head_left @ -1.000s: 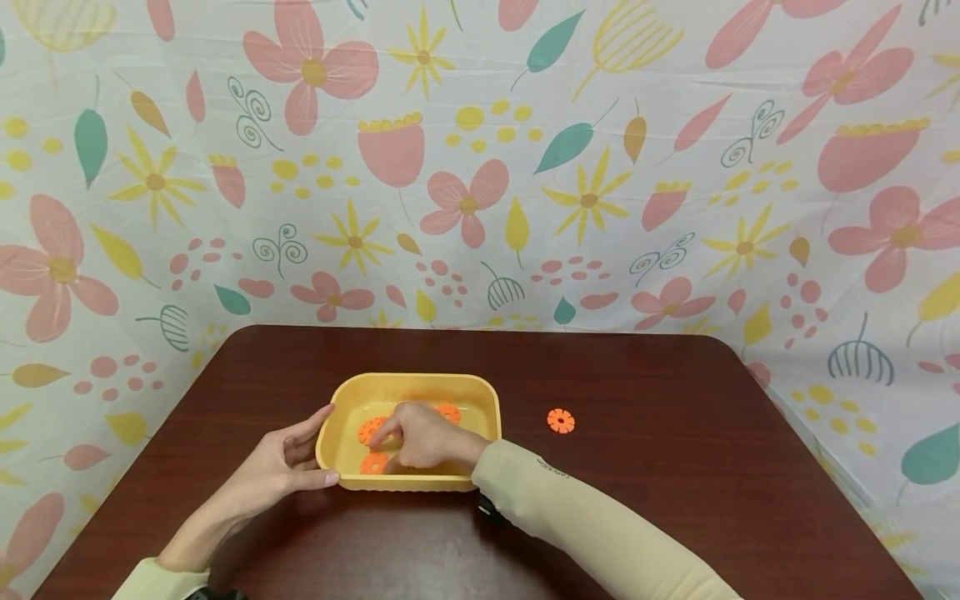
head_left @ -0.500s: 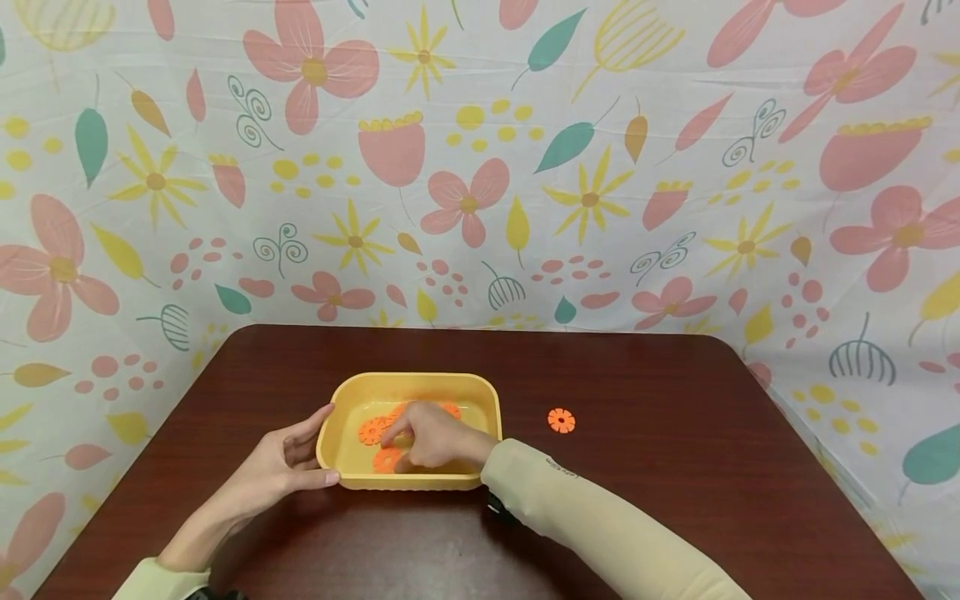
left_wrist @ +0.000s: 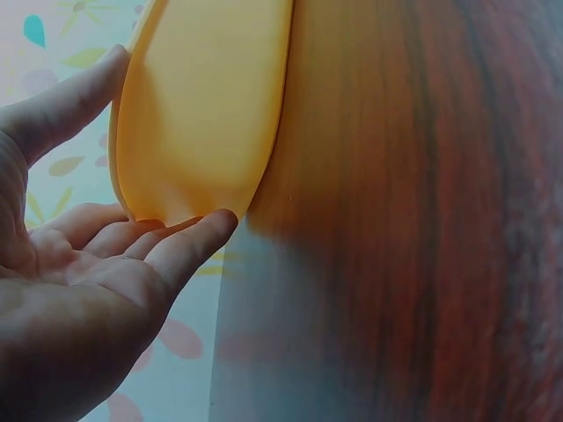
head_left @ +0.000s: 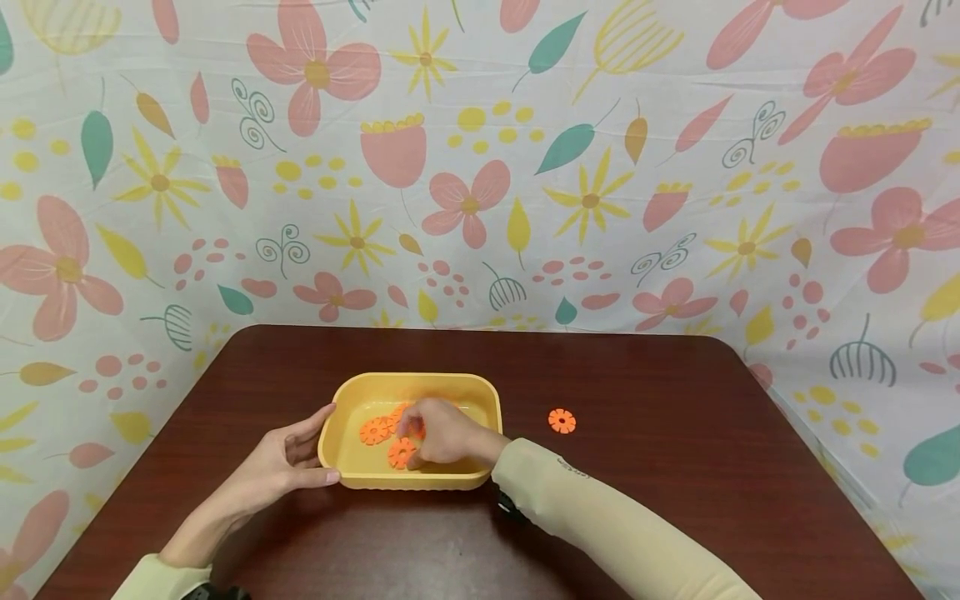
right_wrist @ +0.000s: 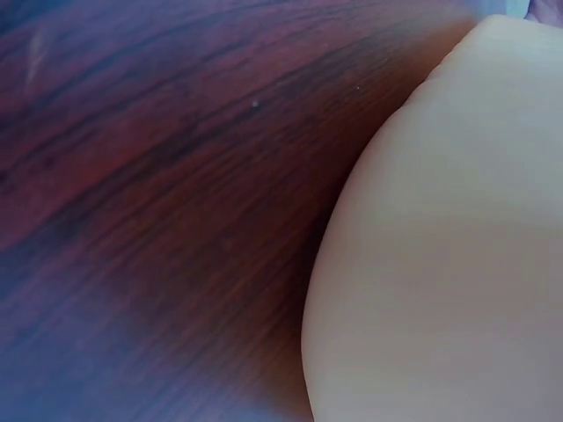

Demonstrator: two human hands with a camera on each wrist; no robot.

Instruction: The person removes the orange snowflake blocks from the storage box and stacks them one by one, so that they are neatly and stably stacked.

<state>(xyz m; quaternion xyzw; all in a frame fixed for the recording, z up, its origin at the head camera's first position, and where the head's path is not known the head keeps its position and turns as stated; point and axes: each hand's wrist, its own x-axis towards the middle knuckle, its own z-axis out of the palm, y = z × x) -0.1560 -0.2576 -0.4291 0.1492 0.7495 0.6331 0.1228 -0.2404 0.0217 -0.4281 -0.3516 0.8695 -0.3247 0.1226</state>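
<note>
A yellow plastic bin stands on the table, with several orange notched building discs inside. My left hand grips its left end, thumb by the front corner and fingers along the end wall; the left wrist view shows this grip on the bin closely. Inside the bin, my right hand has curled fingers and pinches one orange disc near the front wall; the fingertips partly hide behind the hand. Only a pale, blurred surface and the table fill the right wrist view, without the hand.
Right of the bin, a single orange disc lies flat on the dark brown table. Behind the table hangs a flower-patterned cloth. The right forearm in its pale sleeve crosses the table's front right part.
My right hand has shifted right within the bin, and the front disc has come along, rightward and slightly back. My left hand and the bin have stayed in place.
</note>
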